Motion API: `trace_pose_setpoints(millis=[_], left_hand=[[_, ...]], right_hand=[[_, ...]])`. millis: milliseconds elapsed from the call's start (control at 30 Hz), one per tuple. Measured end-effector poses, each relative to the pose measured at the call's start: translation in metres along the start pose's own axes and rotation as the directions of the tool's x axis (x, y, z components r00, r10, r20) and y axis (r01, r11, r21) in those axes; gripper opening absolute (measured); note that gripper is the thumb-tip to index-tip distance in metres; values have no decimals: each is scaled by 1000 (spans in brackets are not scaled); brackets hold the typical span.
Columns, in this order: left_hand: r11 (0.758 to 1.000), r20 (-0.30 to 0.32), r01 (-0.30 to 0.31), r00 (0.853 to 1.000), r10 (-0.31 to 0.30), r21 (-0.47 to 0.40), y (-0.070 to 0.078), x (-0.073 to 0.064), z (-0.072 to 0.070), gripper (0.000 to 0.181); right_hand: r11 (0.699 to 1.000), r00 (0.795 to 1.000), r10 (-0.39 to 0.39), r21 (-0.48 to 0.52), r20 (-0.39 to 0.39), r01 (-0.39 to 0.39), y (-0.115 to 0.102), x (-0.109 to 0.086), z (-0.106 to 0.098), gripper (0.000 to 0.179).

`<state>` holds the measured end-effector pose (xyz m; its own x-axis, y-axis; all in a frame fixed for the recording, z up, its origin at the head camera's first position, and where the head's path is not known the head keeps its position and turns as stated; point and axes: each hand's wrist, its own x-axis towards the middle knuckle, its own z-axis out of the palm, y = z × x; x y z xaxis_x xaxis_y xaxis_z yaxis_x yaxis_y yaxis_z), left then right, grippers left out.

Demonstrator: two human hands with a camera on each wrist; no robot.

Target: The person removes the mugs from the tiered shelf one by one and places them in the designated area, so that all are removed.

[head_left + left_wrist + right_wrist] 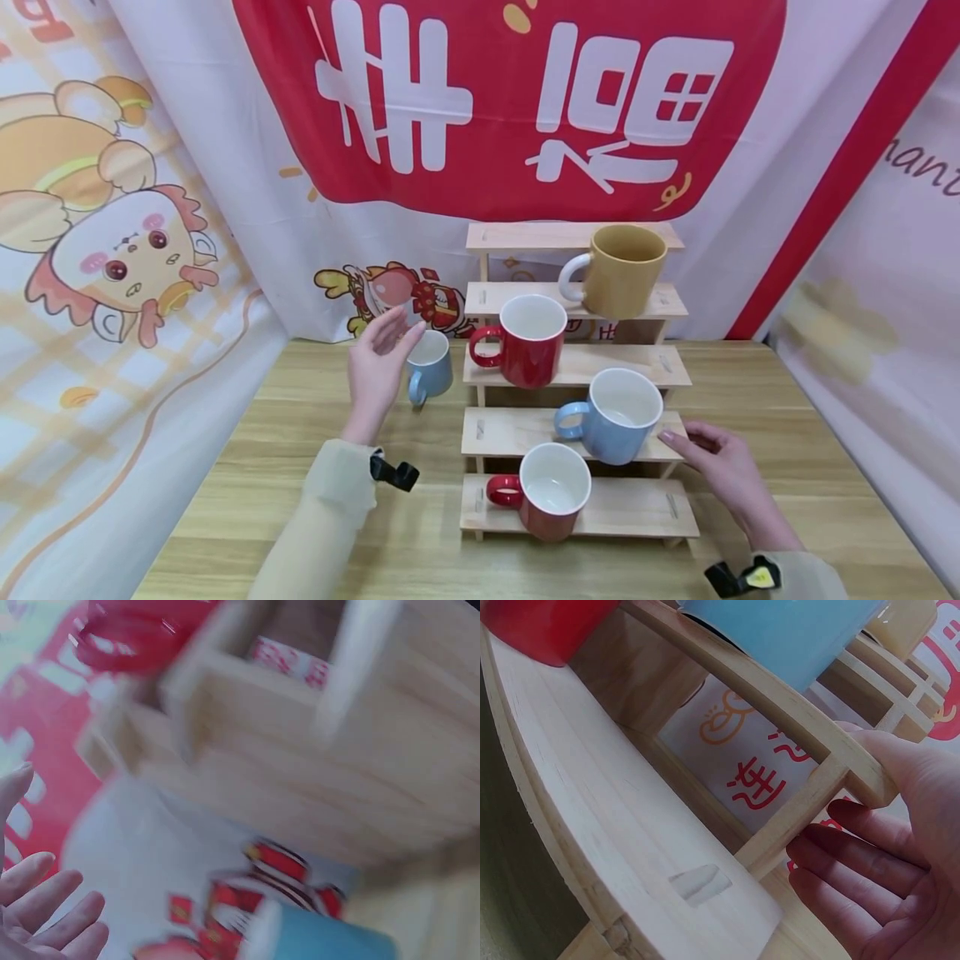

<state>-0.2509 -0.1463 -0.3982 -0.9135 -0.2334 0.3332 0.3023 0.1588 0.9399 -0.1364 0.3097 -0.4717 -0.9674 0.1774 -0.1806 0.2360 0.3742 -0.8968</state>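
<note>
My left hand (378, 358) hangs beside a small light blue mug (435, 375), its fingers loosely spread and nothing in them. That mug stands on the table left of a stepped wooden shelf (637, 507), handle toward me. At the shelf's right side, my right hand (723, 471) has its thumb over the end of the second board from the front, with fingers (855, 870) below it by the post. On the steps stand a red mug (551, 517) in front, a light blue mug (622, 429), another red mug (531, 354) and a tan mug (626, 279) at the upper right.
Under everything lies a wood-grain table (247, 517). Behind the shelf hangs a cloth backdrop (420, 187) with a red panel and white characters. Printed cloth walls (127, 400) close off both sides.
</note>
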Motion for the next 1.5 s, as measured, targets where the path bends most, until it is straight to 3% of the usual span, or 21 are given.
trace_pose_setpoints(millis=[133,267,433,567,833,967,1167,1500], left_hand=[[997,101,-52,993,58,-59,37,5,13,59],[993,200,-78,975,94,-85,69,10,32,56],[984,315,-134,935,165,-116,98,13,59,52],[984,395,-138,902,173,-115,113,16,83,49],[998,527,-56,848,62,-28,127,21,125,59],[999,554,-35,832,21,13,129,23,136,60],[994,564,-42,825,-24,104,131,31,146,52],[984,563,-65,825,-41,167,132,38,162,34]], right_hand=[[1000,1000,2,2,-5,-2,-1,0,-1,71],[1000,1000,-6,3,-9,6,-2,-1,-1,71],[1000,1000,-24,14,-12,24,-3,-1,-2,68],[1000,1000,-23,7,-12,23,-2,-1,-2,68],[1000,1000,-6,-7,-8,6,-1,0,-2,70],[1000,1000,6,-15,-2,-6,0,0,-1,72],[1000,1000,10,-17,3,-10,0,0,-2,72],[1000,1000,6,-8,-4,-6,-1,-1,0,73]])
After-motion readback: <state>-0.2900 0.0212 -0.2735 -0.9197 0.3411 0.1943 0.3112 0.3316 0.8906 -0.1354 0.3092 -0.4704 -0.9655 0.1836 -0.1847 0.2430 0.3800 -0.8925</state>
